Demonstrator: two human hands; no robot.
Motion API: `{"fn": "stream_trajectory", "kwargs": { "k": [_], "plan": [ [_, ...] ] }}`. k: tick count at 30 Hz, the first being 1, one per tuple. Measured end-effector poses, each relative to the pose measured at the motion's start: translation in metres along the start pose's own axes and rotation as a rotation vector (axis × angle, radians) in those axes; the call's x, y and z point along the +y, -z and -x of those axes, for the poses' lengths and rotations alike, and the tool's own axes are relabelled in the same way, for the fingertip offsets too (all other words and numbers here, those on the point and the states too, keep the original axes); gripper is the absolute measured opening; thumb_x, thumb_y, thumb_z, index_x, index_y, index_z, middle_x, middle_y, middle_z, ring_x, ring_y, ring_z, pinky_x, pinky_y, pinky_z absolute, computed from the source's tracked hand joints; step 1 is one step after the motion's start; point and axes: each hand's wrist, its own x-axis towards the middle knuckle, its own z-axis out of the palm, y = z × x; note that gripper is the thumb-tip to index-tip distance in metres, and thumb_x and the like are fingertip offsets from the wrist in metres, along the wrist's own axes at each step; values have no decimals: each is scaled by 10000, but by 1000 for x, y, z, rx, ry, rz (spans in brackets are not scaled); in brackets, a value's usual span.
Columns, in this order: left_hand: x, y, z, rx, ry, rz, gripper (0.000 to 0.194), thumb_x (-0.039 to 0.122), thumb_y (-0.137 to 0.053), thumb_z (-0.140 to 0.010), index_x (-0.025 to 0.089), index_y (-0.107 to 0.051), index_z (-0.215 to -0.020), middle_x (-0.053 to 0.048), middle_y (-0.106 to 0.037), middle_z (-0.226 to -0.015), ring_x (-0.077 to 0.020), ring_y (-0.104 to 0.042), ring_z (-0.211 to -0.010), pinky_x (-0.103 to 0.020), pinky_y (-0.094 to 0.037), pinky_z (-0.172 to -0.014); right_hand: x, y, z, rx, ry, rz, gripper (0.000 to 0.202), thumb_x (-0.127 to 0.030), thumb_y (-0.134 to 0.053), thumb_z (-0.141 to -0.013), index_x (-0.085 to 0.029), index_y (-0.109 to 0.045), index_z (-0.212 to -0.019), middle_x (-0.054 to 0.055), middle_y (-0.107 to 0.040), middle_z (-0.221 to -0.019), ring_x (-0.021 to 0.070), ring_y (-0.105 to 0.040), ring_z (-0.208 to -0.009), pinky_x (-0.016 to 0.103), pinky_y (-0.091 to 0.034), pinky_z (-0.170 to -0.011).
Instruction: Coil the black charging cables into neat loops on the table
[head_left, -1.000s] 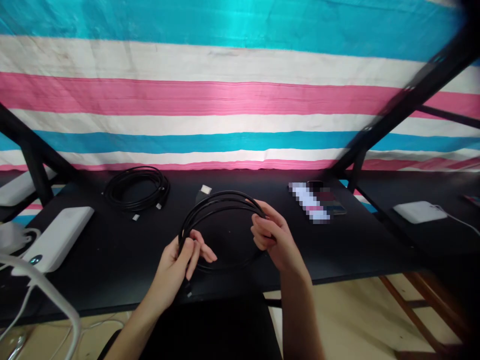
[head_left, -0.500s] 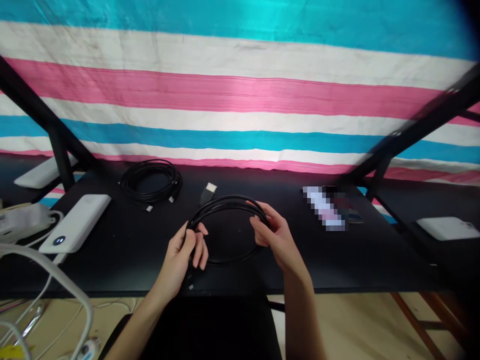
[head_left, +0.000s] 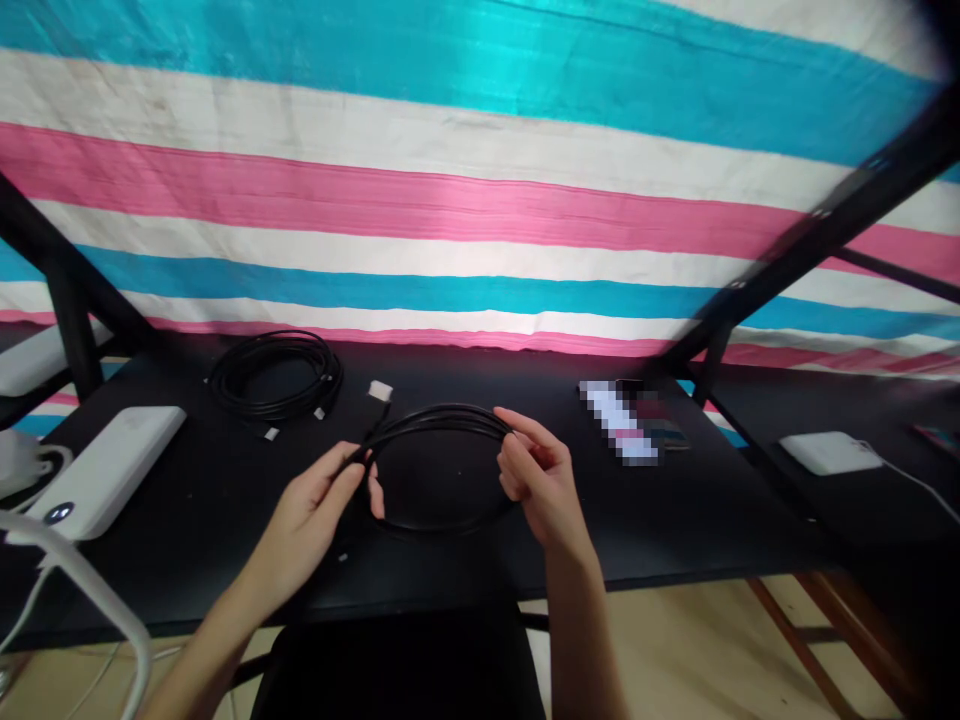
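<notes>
Between my hands a black USB cable (head_left: pixel 442 420) is wound into a loose ring of a few turns, held just over the black tabletop. My left hand (head_left: pixel 319 500) pinches the ring's left side between thumb and fingers. One plug (head_left: pixel 380 390) with a pale end sticks out past that hand, and a small connector tip (head_left: pixel 343 557) shows below it. On the opposite side my right hand (head_left: pixel 536 475) has its fingers curled around the ring. Behind, to the left, a second coiled black cable (head_left: pixel 277 375) lies on the table with its connector ends showing.
A white power bank (head_left: pixel 109 470) lies on the left, near a thick white cable (head_left: pixel 90 580). At the right are a blurred-out phone-like item (head_left: pixel 622 425) and a white device (head_left: pixel 829 452). Black slanted frame bars (head_left: pixel 780 235) flank the table before a striped sheet (head_left: pixel 465 210).
My view has shifted to the right, so things sit further left. My left hand has turned flatter along the ring, and my right fingers have curled in more tightly. The cable stays in both hands.
</notes>
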Motion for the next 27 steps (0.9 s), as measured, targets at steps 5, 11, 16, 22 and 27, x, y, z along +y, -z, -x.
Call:
{"fn": "stream_trajectory", "kwargs": {
  "k": [5, 11, 16, 22, 27],
  "plan": [
    [20, 5, -12, 151, -51, 104, 289, 387, -428, -928, 202, -536, -734, 28, -533, -556, -151, -580, -614, -251, -450, -648, 2, -16, -1, -116, 5, -131, 265, -318, -620, -856, -262, -637, -1114, -95, -285, -539, 45, -219, -428, 189, -211, -403],
    [19, -19, -15, 377, 30, 446, 323, 460, -463, -906, 183, -494, -744, 64, -405, -530, -78, -433, -418, -190, -314, -400, 10, -25, 1, -175, -41, 30, 219, -359, -562, -885, -194, -637, -1007, -78, -411, -545, 72, -473, -487, 252, -489, -570],
    [11, -43, -7, 436, 166, 651, 408, 536, -469, -882, 165, -465, -712, 80, -338, -533, -35, -314, -396, -164, -254, -398, 9, -23, -6, -89, -64, 159, 278, -401, -570, -862, -190, -589, -1043, -74, -455, -558, 111, -583, -528, 226, -520, -483],
    [2, -57, -1, 355, 182, 615, 395, 533, -477, -876, 190, -405, -693, 81, -375, -550, -62, -435, -439, -188, -321, -437, 3, -26, -6, -37, -102, 92, 292, -418, -609, -837, -204, -577, -1032, -77, -451, -565, 100, -555, -442, 159, -428, -304],
    [-12, -48, -6, 300, 197, 382, 273, 438, -594, -827, 180, -511, -860, 19, -575, -741, -156, -629, -796, -294, -457, -805, -1, -26, -2, -65, -100, -151, 274, -445, -653, -804, -190, -634, -903, -112, -318, -467, 13, -244, -303, 110, -142, -268]
  ]
}}
